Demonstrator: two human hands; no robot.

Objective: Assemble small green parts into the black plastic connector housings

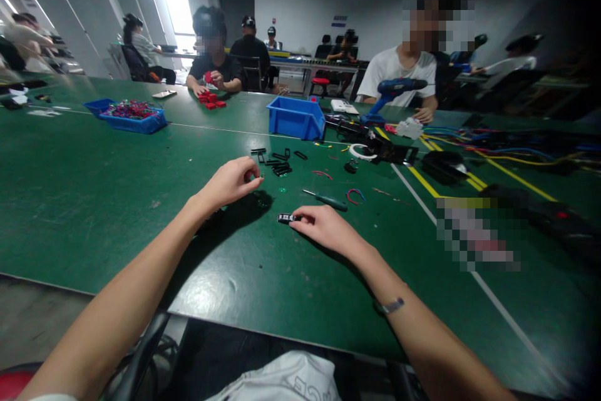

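Two bare hands work over a green desk (225, 288). The right hand (326, 227) pinches a small black part (284, 218) between thumb and fingers; the part, with pale segments along it, juts leftward from the fingertips, close above the desk or on it, I cannot tell which. The left hand (230, 181) is raised, farther forward and to the left, its thumb and fingers drawn to a narrow gap. A tiny green piece shows at those fingertips; whether it is gripped or lies behind them is unclear. The black part is nearer the viewer than the left fingers and apart from them.

Just beyond the left hand lie black frames (282, 167), loosely scattered. A screwdriver (331, 201) lies beyond the right hand, near a curled wire (355, 196). Farther back stands a blue bin (295, 119); across the desk, people sit.
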